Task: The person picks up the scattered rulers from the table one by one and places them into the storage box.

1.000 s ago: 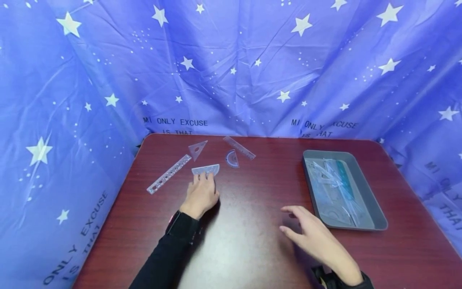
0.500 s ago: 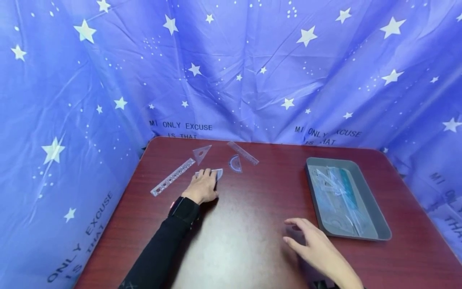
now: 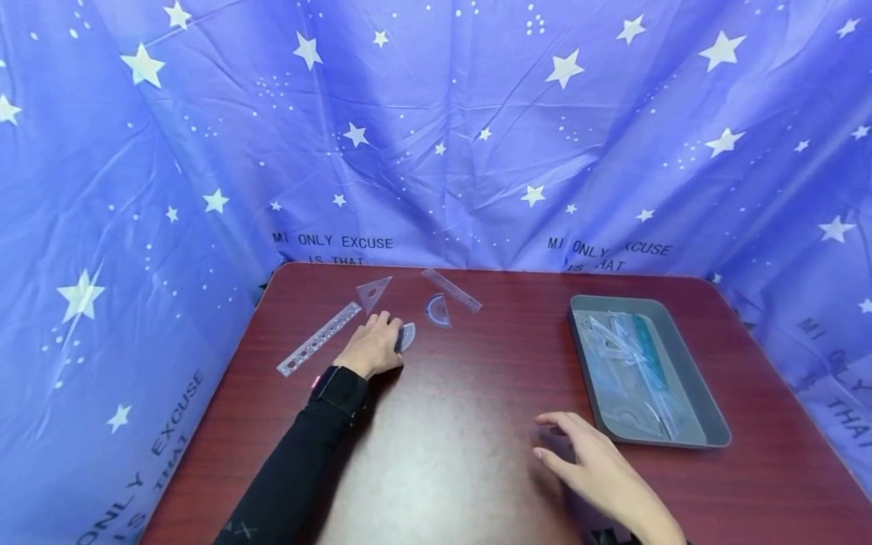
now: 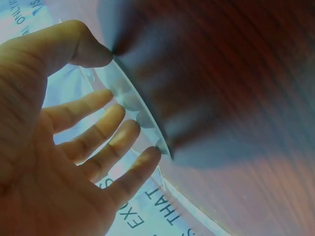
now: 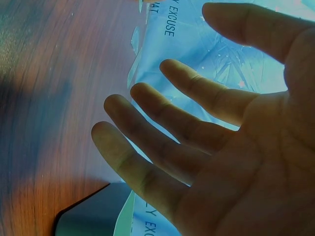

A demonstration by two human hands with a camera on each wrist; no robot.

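A clear protractor (image 3: 407, 337) shows beside the fingertips of my left hand (image 3: 370, 344), which covers the rest of it. In the left wrist view, the thumb meets one end of the protractor (image 4: 130, 93) while the fingertips lie against its face, so the hand pinches it low over the table. My right hand (image 3: 599, 462) hovers left of the grey tray, thumb and fingers apart, holding nothing. Around the left hand lie a clear ruler (image 3: 319, 338), a set square (image 3: 373, 292) and a second protractor (image 3: 438, 310).
Another clear ruler (image 3: 452, 290) lies near the back of the dark red table (image 3: 477, 454). On the right stands the grey tray (image 3: 711, 424) with several clear and teal drawing tools (image 3: 643, 348) inside. A blue star-patterned curtain (image 3: 450, 151) surrounds the table.
My left hand has closed in over the protractor and drawn slightly left, turning it so that only one end shows. My right hand has sunk slightly in the view, then stayed put.
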